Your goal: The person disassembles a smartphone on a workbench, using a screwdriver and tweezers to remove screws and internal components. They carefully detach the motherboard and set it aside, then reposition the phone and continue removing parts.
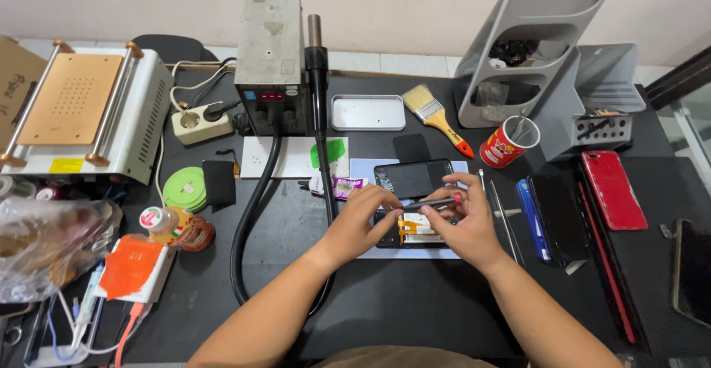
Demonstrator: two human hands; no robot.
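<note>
An opened black phone [415, 229] lies on a light blue mat [364, 168] at the middle of the dark desk, its orange and white insides showing. My left hand [361, 218] rests on the phone's left end, fingers bent over it. My right hand [465, 220] holds a thin dark screwdriver [433, 203] with a red tip end, lying almost level across the phone towards my left fingers. A separate black phone screen [413, 177] lies just behind the hands.
A hot-air station [271, 57] with a black hose [248, 220] stands behind. Left are a heating plate machine [81, 112], green tape roll [185, 188] and small bottle [174, 227]. Right lie a red can [508, 144], paintbrush [435, 118], tweezers [505, 220], grey organiser [544, 49] and several phones [613, 189].
</note>
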